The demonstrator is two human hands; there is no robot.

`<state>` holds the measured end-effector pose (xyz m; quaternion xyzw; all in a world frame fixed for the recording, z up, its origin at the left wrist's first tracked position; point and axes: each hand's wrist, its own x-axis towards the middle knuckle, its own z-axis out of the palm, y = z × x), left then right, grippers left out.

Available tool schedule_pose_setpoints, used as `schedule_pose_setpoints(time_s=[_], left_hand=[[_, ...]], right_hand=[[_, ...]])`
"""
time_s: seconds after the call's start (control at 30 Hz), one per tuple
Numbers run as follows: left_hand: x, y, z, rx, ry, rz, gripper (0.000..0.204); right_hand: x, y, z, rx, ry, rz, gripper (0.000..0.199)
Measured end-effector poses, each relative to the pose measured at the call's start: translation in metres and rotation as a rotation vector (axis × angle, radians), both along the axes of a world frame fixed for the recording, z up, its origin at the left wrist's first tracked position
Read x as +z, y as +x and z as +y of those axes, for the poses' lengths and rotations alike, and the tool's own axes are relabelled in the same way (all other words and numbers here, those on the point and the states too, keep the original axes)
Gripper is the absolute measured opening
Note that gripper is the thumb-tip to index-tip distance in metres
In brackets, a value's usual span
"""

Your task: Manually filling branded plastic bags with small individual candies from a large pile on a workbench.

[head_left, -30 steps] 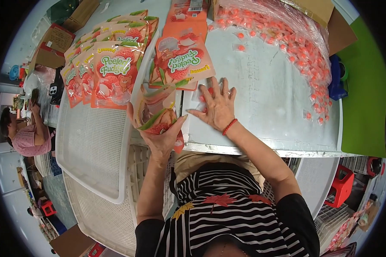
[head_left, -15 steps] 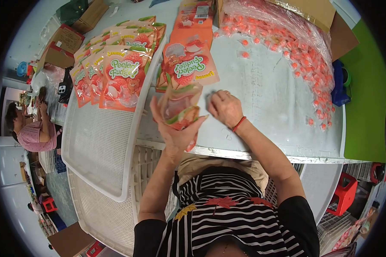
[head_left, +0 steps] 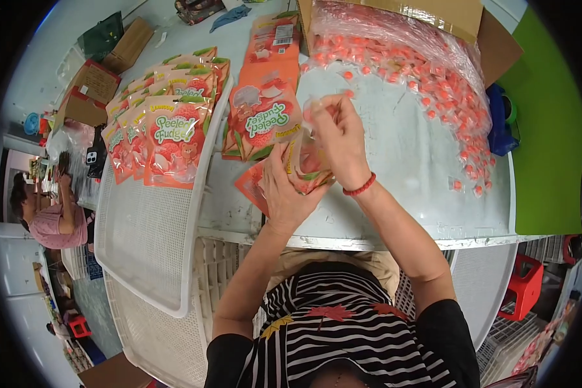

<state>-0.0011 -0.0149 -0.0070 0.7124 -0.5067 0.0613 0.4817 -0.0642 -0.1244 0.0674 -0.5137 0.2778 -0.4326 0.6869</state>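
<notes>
You held an orange stand-up pouch (head_left: 304, 169) above the near edge of the pale surface (head_left: 407, 187), just in front of your chest. The pouch was glossy, printed with pinkish-red fruit and green leaf shapes, and it looked slightly crumpled where you gripped it. Your left hand (head_left: 284, 194) was clasped around its lower part, fingers wrapped up from beneath. Your right hand (head_left: 339, 139), a red band at its wrist, was pinched at the top of the pouch, with small wrapped candy pieces (head_left: 317, 110) between the fingertips; how many, I could not tell.

Beyond your hands, a short stack of flat pouches (head_left: 265, 116) of the same kind lay on the surface. Further right, a heap of loose pink candies (head_left: 433, 84) spilled from a clear plastic liner in a cardboard box (head_left: 433, 10). To your left, a white mesh tray (head_left: 149, 239) carried a row of filled pouches (head_left: 171, 139), overlapping each other. At the far left another person (head_left: 52, 216) in a pink top stood well apart.
</notes>
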Motion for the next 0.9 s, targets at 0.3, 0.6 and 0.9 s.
schedule_pose_setpoints(time_s=[0.3,0.6,0.9], left_hand=[[-0.012,0.004,-0.006,0.007,-0.049,0.025,0.099],[-0.006,-0.003,-0.002,0.015,-0.051,0.109,0.099],[-0.007,-0.004,-0.005,-0.03,-0.128,0.051,0.09]], right_hand=[[-0.025,-0.015,0.031,-0.181,-0.603,0.194,0.014],[-0.025,-0.028,0.028,-0.17,-0.362,0.314,0.012],[-0.011,-0.026,0.021,0.184,-1.398,0.646,0.023]])
